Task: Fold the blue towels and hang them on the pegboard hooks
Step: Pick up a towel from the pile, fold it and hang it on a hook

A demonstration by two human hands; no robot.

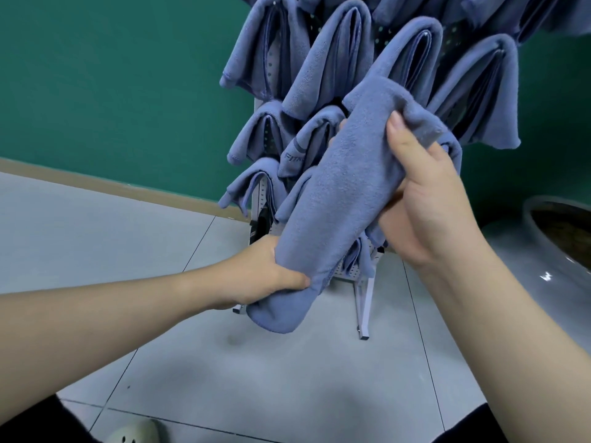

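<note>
I hold a folded blue towel (345,187) at a slant in front of the pegboard (351,270). My left hand (271,270) grips its lower end. My right hand (425,199) grips its upper part, thumb pressed on the front near the top fold. Several folded blue towels (329,62) hang on the pegboard's hooks behind it, in rows from the top of the view down to the board's lower part. The hooks themselves are hidden by cloth.
The pegboard stands on white metal legs (364,302) on a grey tiled floor (256,362), against a green wall (112,75) with a tan skirting. A large grey ceramic pot (550,251) sits at the right. A pale shoe (137,433) shows at the bottom edge.
</note>
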